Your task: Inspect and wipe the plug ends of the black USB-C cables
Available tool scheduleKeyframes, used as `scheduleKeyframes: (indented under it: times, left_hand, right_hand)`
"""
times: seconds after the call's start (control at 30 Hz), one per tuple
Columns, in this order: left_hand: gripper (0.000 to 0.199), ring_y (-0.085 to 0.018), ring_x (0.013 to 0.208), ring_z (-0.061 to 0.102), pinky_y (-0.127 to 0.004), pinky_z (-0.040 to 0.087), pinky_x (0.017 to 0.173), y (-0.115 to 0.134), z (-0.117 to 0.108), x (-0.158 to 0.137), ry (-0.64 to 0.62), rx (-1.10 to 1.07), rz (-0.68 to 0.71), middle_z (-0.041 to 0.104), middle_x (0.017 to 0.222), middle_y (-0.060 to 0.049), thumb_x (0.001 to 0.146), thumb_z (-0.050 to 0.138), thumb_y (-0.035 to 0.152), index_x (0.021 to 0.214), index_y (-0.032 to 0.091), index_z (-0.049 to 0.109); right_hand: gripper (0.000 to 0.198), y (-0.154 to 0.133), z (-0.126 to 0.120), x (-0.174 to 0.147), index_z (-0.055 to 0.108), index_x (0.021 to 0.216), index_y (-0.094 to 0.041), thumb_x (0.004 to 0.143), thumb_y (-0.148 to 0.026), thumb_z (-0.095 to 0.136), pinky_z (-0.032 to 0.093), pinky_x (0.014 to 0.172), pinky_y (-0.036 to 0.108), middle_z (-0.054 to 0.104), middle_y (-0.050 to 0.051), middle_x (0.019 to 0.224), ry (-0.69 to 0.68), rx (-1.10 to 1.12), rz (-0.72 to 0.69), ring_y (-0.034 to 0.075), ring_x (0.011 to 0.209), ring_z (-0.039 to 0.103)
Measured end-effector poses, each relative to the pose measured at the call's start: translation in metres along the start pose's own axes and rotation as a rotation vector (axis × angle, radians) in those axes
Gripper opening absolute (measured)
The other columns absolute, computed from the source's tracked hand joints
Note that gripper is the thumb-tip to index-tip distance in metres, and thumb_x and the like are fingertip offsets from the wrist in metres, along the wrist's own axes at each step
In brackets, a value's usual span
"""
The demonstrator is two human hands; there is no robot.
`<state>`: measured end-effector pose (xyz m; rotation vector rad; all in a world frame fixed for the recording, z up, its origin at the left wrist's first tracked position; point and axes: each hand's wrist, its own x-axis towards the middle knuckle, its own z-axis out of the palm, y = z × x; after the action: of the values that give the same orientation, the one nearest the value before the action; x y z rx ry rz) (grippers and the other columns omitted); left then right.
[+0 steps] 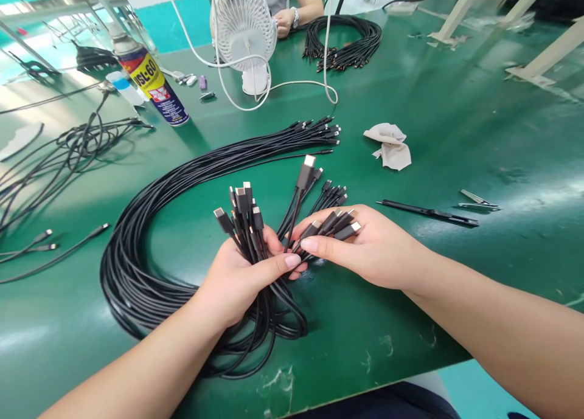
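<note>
My left hand is closed round a bunch of black USB cables, their plugs pointing up above the thumb. My right hand pinches several more cable ends between thumb and fingers, plugs toward the right. The two hands almost meet, with one larger plug standing up between them. Below my left hand the held cables hang in loops on the table. A long curved bundle of black cables sweeps round on the left, its far plugs lying beyond my hands.
On the green table stand a spray can and a white fan. Loose cables lie at left. At right are a crumpled cloth, black tweezers and a small metal clipper. Behind, a person sits near a coiled bundle.
</note>
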<state>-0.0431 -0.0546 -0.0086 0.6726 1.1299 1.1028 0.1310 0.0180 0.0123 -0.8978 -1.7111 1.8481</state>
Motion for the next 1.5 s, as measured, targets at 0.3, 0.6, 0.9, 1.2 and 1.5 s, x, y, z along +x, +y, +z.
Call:
scheduleKeyframes:
  times: [0.3, 0.6, 0.9, 1.2, 1.5]
  left_hand:
    - [0.032, -0.015, 0.060, 0.066, -0.028, 0.055, 0.066, 0.004, 0.003, 0.001, 0.093, 0.035, -0.010, 0.065, 0.057, 0.003, 0.059, 0.089, 0.021, 0.062, 0.017, 0.057]
    - [0.031, -0.012, 0.059, 0.060, -0.023, 0.047, 0.060, 0.003, 0.005, 0.000, 0.175, 0.146, 0.011, 0.064, 0.057, 0.002, 0.056, 0.089, 0.023, 0.060, 0.016, 0.059]
    - [0.031, -0.012, 0.060, 0.058, -0.023, 0.045, 0.059, 0.003, 0.005, 0.001, 0.183, 0.171, 0.015, 0.063, 0.059, 0.002, 0.057, 0.089, 0.024, 0.060, 0.016, 0.059]
    - [0.032, -0.014, 0.063, 0.061, -0.024, 0.046, 0.062, 0.001, 0.002, 0.000, 0.198, 0.199, 0.002, 0.061, 0.060, 0.003, 0.058, 0.088, 0.026, 0.062, 0.017, 0.058]
    - [0.030, -0.012, 0.062, 0.059, -0.023, 0.045, 0.061, 0.000, 0.003, 0.000, 0.204, 0.210, 0.030, 0.060, 0.060, 0.003, 0.059, 0.086, 0.026, 0.064, 0.016, 0.058]
  right_hand:
    - [0.012, 0.011, 0.001, 0.004, 0.073, 0.085, -0.019, 0.076, -0.028, 0.075, 0.057, 0.070, 0.033, 0.073, 0.001, 0.076, 0.048, 0.125, 0.017, 0.018, 0.071, 0.070]
    - [0.014, 0.019, 0.004, 0.008, 0.073, 0.081, -0.016, 0.073, -0.025, 0.079, 0.052, 0.087, 0.035, 0.072, 0.003, 0.086, 0.038, 0.314, 0.053, 0.019, 0.088, 0.066]
    - [0.019, 0.018, 0.005, 0.010, 0.072, 0.081, -0.017, 0.071, -0.031, 0.080, 0.051, 0.086, 0.035, 0.072, 0.003, 0.085, 0.025, 0.262, 0.026, 0.019, 0.087, 0.065]
    - [0.009, 0.014, 0.000, 0.008, 0.070, 0.083, -0.015, 0.079, -0.024, 0.072, 0.052, 0.075, 0.028, 0.071, 0.002, 0.083, 0.014, 0.064, -0.009, 0.015, 0.079, 0.064]
    - [0.012, 0.016, -0.002, 0.008, 0.070, 0.086, -0.017, 0.079, -0.026, 0.073, 0.053, 0.076, 0.028, 0.073, 0.001, 0.083, -0.012, 0.076, -0.026, 0.015, 0.079, 0.068]
